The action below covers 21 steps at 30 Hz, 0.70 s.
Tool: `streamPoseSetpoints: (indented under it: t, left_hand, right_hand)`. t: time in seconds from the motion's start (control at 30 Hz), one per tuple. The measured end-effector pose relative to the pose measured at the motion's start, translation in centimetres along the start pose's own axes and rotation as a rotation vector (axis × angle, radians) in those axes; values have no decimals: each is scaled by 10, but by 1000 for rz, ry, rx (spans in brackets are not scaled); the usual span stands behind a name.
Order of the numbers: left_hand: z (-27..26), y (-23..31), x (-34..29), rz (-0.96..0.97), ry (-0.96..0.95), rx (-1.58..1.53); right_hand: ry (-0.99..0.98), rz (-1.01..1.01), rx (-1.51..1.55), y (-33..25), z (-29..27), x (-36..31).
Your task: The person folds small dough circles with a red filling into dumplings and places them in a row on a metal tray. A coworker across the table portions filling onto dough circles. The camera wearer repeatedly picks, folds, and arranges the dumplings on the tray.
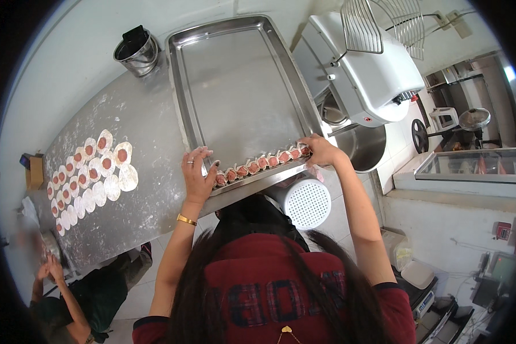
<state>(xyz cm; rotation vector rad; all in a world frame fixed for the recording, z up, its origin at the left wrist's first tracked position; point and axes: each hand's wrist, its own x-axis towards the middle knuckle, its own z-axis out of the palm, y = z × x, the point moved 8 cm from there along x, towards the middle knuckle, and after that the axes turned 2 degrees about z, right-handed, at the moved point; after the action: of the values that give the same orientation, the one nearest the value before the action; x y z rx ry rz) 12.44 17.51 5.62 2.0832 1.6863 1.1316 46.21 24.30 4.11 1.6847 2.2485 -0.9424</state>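
Note:
A big rectangular metal tray lies before me, with a single row of small open-topped dumplings along its near edge. Pinkish filling shows in their pleated pale wrappers. At the row's left end is my left hand, its thumb apart from its fingers, by the tray's near left corner and beside the end dumpling. My right hand is bent round the last dumpling at the right end, and part of its fingers is hidden.
Round wrappers, many topped with filling, lie on the floured steel table to the left. Behind them stands a metal pail. A white mixer with a steel bowl is at the right. Below is a perforated white stool. Another person's hands work at far left.

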Motion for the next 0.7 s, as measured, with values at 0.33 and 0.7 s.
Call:
streamPoseSetpoints:
  t: [0.33,0.7]
  left_hand:
    - [2,0,1,-22,12,10]
    - [11,31,17,68,-182,37]
  right_hand:
    - [-60,-12,61,-4,-2,2]
    - [3,-77,163,11,-16,-7]
